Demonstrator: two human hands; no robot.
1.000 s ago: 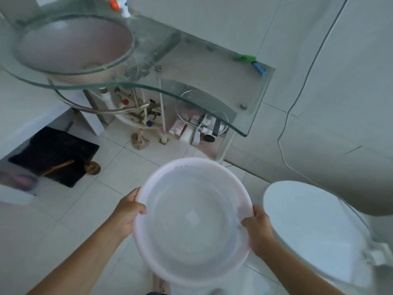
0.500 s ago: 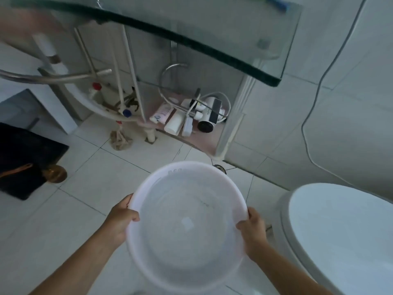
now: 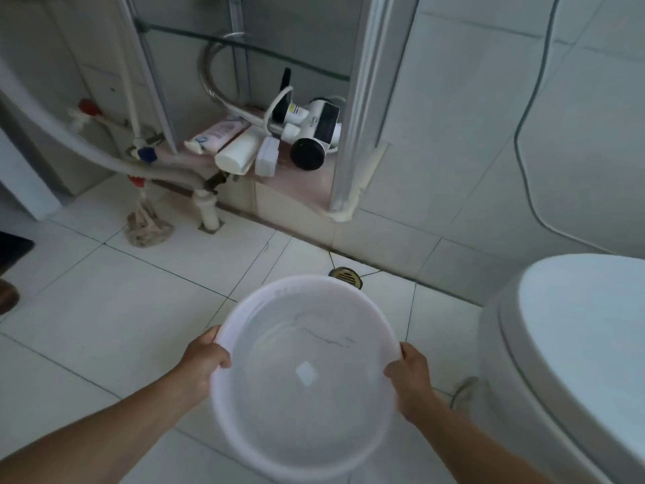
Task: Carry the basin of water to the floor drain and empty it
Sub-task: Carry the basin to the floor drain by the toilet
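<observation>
White tiled floor [image 3: 122, 309] fills most of the view, with the widest bare stretch on the left and centre, reaching from the near edge up to the foot of the tiled wall [image 3: 453, 117]. On the right, the closed white toilet [image 3: 576, 344] bulges in from the frame edge and narrows the way on that side, leaving only a strip of tile between its base and the round white basin [image 3: 265, 298]. The basin is held in the air above the floor, low in the centre, mouth upward, with clear water showing faint ripple lines. Its far rim overlaps the near edge of the brass floor drain [image 3: 345, 275], which sits in the tiles close to the wall's base. Further back, a pink low shelf [image 3: 307, 190] under a metal-framed stand carries tubes and a white faucet unit [image 3: 316, 132]. A metal post [image 3: 359, 99] marks the shelf's right corner. A grey waste pipe [image 3: 206, 204] and a bunched rag [image 3: 146, 225] stand on the floor to the left, well apart from the basin. The left hand [image 3: 204, 361] grips the basin's left rim and the right hand [image 3: 410, 375] the right rim. Each thumb is hooked over the top edge, while the other fingers curl underneath, mostly hidden.
</observation>
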